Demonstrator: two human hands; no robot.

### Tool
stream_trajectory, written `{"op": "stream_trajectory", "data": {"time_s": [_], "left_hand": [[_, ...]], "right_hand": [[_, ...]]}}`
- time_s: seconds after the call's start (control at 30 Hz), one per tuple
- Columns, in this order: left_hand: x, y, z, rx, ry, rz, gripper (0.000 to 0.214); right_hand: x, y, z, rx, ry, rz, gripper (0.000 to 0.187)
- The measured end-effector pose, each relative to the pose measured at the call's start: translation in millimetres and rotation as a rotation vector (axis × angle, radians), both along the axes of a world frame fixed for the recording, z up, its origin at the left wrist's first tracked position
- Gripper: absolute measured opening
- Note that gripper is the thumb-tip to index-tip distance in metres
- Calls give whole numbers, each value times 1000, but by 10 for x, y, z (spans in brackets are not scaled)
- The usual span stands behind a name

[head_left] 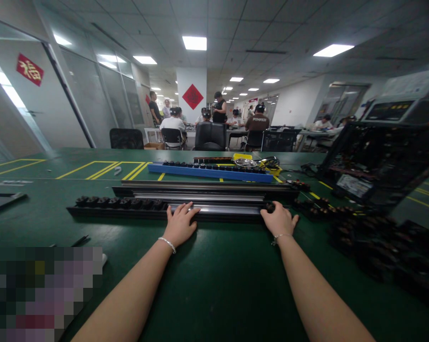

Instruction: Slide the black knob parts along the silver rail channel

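A long black rail [129, 209] lies across the green table [214, 285], its left half filled with a row of small dark parts [118, 202]. My left hand [181, 223] rests flat on the rail's bare metal stretch, fingers spread. At the rail's right end my right hand [279, 219] has its fingers curled over a small dark part [270, 207]. Behind this rail lie two more dark rails [207, 189].
A blue rail [214, 171] with dark parts lies farther back, beside a yellow tray [243, 156] and a metal dish [246, 163]. Loose dark parts [378, 242] are piled at the right, under a black machine [378, 161]. Several people sit and stand at far desks.
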State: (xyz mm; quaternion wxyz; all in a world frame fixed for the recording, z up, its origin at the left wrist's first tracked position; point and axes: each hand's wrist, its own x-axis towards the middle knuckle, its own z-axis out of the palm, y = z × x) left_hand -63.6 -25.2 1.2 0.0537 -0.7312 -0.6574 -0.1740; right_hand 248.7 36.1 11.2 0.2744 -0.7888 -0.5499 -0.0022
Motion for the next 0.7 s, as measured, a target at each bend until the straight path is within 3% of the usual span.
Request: {"op": "stream_trajectory", "data": {"time_s": [0.4, 0.7], "left_hand": [[-4, -1, 1, -3, -2, -1, 46], [2, -5, 5, -4, 1, 4, 47]], "right_hand": [[45, 10, -14, 5, -2, -4, 43], [103, -7, -53, 72, -7, -64, 48]]}}
